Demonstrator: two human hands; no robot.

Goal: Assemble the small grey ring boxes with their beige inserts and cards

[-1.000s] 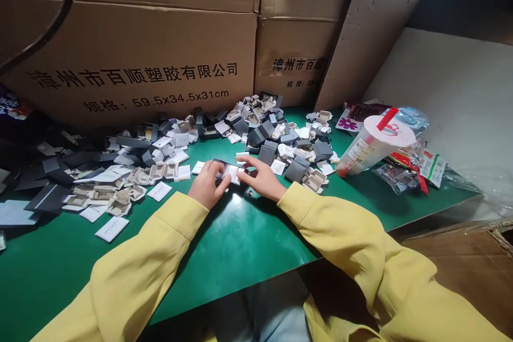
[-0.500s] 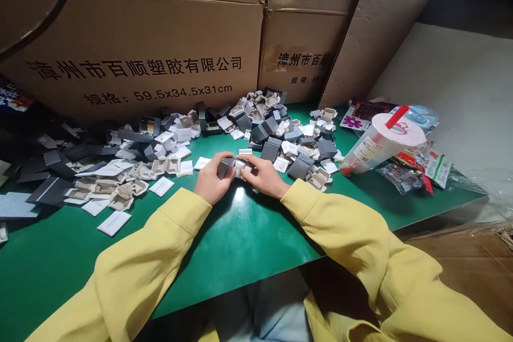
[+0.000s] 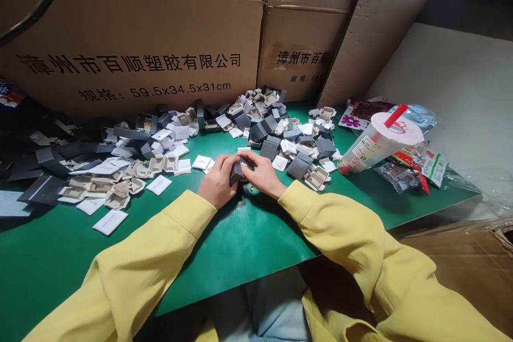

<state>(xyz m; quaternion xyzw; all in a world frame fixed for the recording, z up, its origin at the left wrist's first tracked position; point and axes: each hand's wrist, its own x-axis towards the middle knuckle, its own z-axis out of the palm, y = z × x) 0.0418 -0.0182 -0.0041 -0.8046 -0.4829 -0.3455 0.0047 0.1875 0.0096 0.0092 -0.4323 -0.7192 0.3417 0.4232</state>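
Note:
Both hands meet over the green table, in yellow sleeves. My left hand is closed round a small dark grey box, thumb on its side. My right hand pinches the same box from the right, fingers curled over its top. Just behind the hands lie white cards and more small grey boxes.
A long heap of grey boxes, beige inserts and white cards runs along the back of the table. Large cardboard cartons stand behind it. At right lie a tipped plastic cup with a red straw and snack packets.
The flat open box with its white insert has been folded shut between the hands and turned upright. Both hands drew slightly closer together.

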